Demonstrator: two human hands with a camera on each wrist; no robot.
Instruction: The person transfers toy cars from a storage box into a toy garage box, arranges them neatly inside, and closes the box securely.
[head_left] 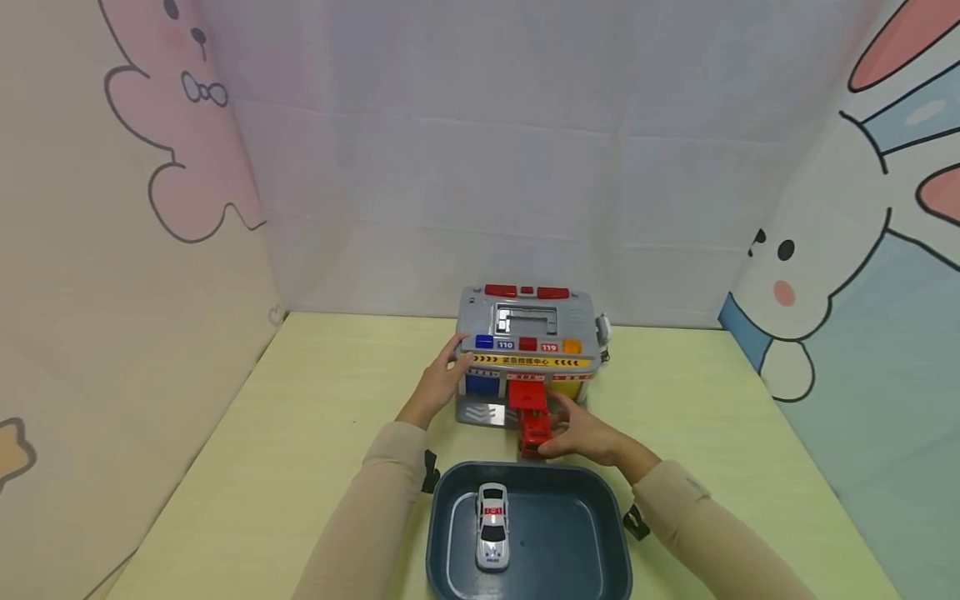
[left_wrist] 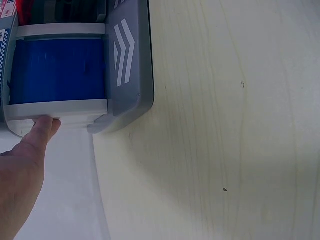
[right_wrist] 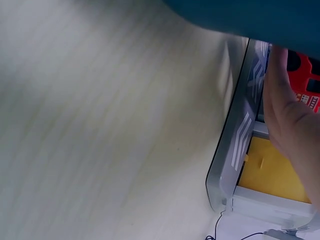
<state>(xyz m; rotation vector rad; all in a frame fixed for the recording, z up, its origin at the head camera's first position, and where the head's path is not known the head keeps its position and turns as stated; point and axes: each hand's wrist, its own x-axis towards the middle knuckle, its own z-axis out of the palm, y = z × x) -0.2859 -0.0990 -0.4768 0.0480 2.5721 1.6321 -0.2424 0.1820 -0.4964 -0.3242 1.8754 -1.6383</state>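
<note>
A grey toy garage (head_left: pixel 581 312) with red, blue and yellow buttons on its roof stands at the back of the table. My left hand (head_left: pixel 438 385) rests against its left side; in the left wrist view, straight fingers touch the wall beside the blue door (left_wrist: pixel 57 70). Between the thumb and fingers of my right hand (head_left: pixel 588 435) is a red toy fire truck (head_left: pixel 534 435), gripped at the middle bay. That bay's red door (head_left: pixel 527 393) is tilted up, overlapping the truck's far end. The yellow door (right_wrist: pixel 272 167) is down beside my right hand.
Close in front of the truck lies a dark blue tray (head_left: pixel 555 590) on the pale wooden table (head_left: pixel 315 400). A white toy police car (head_left: pixel 492 533) sits in the tray's left half. Behind the garage hangs a white curtain (head_left: pixel 465 150).
</note>
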